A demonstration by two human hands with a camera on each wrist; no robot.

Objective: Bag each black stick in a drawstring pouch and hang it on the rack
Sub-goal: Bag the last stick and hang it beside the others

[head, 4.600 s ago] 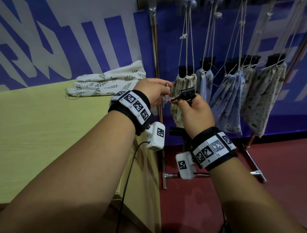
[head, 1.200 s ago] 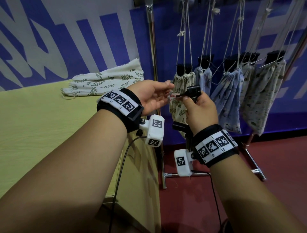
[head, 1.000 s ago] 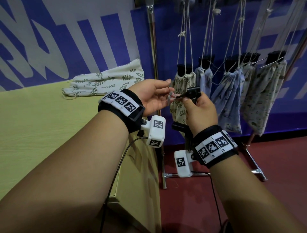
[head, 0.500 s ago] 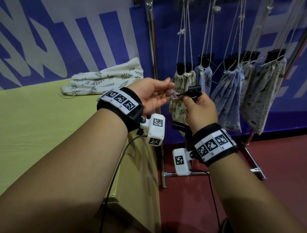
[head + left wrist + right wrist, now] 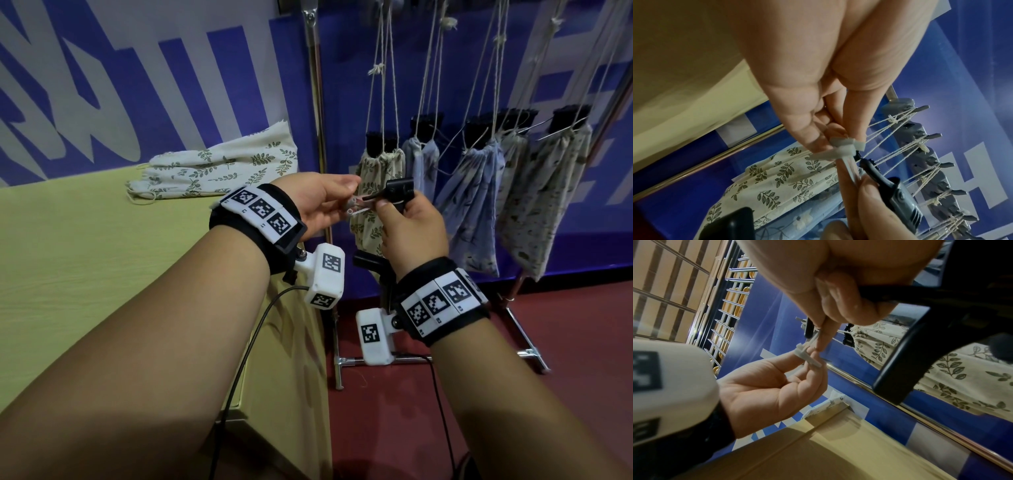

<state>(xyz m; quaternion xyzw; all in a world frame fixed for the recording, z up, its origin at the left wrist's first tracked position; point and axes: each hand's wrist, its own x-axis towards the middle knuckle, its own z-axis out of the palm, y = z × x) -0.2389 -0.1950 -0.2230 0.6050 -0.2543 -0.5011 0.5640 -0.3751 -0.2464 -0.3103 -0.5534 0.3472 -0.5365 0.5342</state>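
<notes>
**Both hands meet on a small clear piece at the end of a black stick**

In the head view we hold our two hands close together in front of the rack [image 5: 317, 113]. Our right hand [image 5: 412, 228] is curled around a black stick [image 5: 397, 190], and its top end stands out above the fingers. Our left hand [image 5: 320, 202] pinches a small pale plastic piece [image 5: 352, 209] between the two hands. Behind them several drawstring pouches [image 5: 479, 192] hang by their cords from the rack, each with a black top showing at its mouth. On the yellow-green table [image 5: 85, 260] at the left lies a flat stack of leaf-print pouches [image 5: 219, 168], well apart from the hands.

In the left wrist view we see the fingers of the left hand [image 5: 818, 91] closed on the pale plastic piece [image 5: 840, 149], which has the form of a small cross. Just beside it, the right thumb presses on a dark, thin part of the black stick [image 5: 885, 183]. The rack hooks with knotted cords [image 5: 920, 146] are behind.

In the right wrist view the right hand [image 5: 840, 301] grips the black stick [image 5: 910, 356], which runs big and dark across the picture. The left hand [image 5: 772, 386] is half open at the palm, but thumb and forefinger pinch the pale plastic piece [image 5: 807, 356]. A hanging leaf-print pouch [image 5: 875, 340] is near behind.
</notes>
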